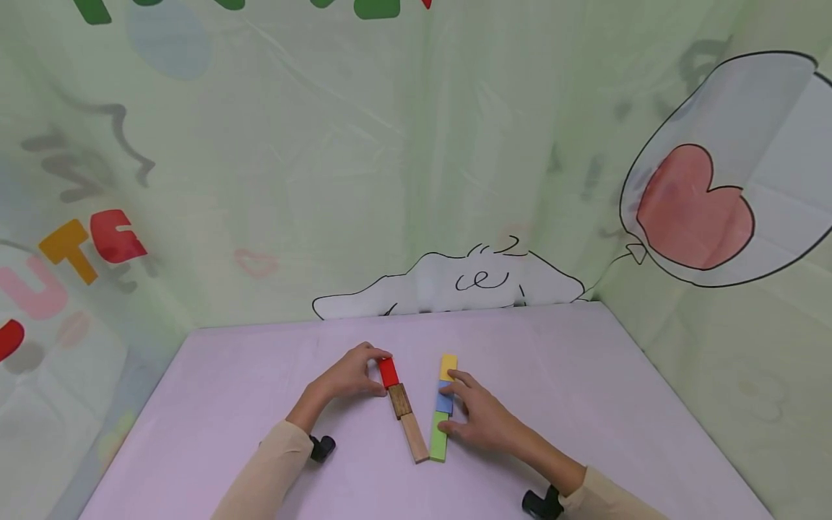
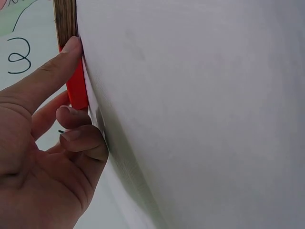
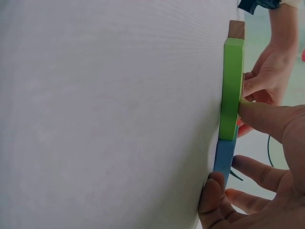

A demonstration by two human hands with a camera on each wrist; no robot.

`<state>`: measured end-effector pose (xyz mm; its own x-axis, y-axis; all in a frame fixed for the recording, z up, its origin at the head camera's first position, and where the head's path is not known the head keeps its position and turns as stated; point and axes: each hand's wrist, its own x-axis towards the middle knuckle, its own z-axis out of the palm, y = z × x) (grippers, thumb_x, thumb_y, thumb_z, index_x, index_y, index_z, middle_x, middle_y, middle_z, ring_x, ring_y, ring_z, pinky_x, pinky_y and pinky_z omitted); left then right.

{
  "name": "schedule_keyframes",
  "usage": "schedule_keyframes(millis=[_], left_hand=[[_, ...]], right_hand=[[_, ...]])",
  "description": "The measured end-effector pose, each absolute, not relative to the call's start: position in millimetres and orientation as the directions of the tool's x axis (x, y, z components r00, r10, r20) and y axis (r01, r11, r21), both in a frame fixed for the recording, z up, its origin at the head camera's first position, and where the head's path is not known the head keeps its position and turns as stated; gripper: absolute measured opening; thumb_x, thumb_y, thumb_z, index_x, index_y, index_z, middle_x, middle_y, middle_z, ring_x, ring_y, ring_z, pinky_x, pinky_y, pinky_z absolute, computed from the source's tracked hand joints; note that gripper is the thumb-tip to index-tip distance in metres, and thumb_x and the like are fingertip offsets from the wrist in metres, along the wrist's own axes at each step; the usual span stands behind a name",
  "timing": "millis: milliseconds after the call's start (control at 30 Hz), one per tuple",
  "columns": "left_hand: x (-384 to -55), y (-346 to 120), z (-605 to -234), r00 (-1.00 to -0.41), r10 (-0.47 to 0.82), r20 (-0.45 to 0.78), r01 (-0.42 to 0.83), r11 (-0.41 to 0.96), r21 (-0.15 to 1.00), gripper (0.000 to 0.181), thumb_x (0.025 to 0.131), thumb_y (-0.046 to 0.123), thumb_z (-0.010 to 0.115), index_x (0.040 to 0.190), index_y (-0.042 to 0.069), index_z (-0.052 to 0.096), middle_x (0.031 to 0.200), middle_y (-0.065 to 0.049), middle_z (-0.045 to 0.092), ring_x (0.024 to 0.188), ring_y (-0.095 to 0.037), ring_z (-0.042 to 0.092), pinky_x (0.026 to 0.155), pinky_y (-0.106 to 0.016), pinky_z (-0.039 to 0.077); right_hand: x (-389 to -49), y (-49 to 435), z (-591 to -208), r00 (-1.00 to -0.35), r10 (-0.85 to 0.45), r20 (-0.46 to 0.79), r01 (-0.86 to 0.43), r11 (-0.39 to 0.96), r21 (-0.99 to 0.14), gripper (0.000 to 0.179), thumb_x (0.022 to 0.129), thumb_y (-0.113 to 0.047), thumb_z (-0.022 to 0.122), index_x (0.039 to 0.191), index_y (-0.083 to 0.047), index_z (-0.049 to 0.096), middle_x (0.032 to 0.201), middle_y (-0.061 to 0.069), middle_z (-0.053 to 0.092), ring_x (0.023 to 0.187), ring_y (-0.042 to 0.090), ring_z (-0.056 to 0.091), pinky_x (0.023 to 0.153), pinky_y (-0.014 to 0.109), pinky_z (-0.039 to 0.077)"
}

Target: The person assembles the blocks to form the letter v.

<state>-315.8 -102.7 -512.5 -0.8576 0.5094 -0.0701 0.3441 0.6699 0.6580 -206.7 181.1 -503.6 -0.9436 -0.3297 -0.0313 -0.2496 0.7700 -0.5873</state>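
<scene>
Two rows of wooden blocks form a narrow V on the table, meeting at the near end. The left row has a red block [image 1: 388, 372] at the far end, a dark brown block [image 1: 399, 401] and a light wood block [image 1: 414, 438]. My left hand [image 1: 351, 373] pinches the red block, thumb near its joint with the brown one, index finger at its far end. In the right row are a yellow block [image 1: 448, 364], a blue block [image 1: 444, 401] and a green block [image 1: 438, 442]. My right hand [image 1: 484, 414] rests along this row, its thumb [image 3: 264, 117] touching the green block and its fingers at the blue and yellow ones.
A pale lilac cloth covers the table [image 1: 552, 361]. Behind and beside it hangs a printed curtain [image 1: 481, 130] with letters and a balloon drawing. Black devices [image 1: 542, 503] are worn at both wrists.
</scene>
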Motion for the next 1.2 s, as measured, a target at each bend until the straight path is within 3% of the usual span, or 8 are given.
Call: schedule_keyframes(millis=[500,1200], left_hand=[[-314.0,-101.8,-510.3,-0.847,0.528,-0.063,0.352,0.646,0.677,0.064,0.082,0.009,0.090,0.141,0.005,0.065,0.130,-0.015,0.060,0.085,-0.016,0.053,0.074,-0.026,0.046],[-314.4,-102.5,-512.2,-0.846,0.528,-0.071,0.345,0.645,0.682,0.063,0.085,0.010,0.088,0.143,0.006,0.064,0.131,-0.015,0.059,0.086,-0.015,0.053,0.075,-0.027,0.046]], right_hand=[[-206.4,182.1,-503.8,-0.942,-0.335,-0.015,-0.266,0.773,-0.576,0.058,0.088,-0.029,0.087,0.137,-0.007,0.066,0.165,0.019,0.042,0.086,0.011,0.052,0.077,0.026,0.044],[-206.5,181.1,-503.6,-0.943,-0.332,-0.026,-0.257,0.776,-0.576,0.058,0.088,-0.030,0.086,0.137,-0.007,0.065,0.165,0.019,0.042,0.088,0.012,0.053,0.079,0.027,0.045]])
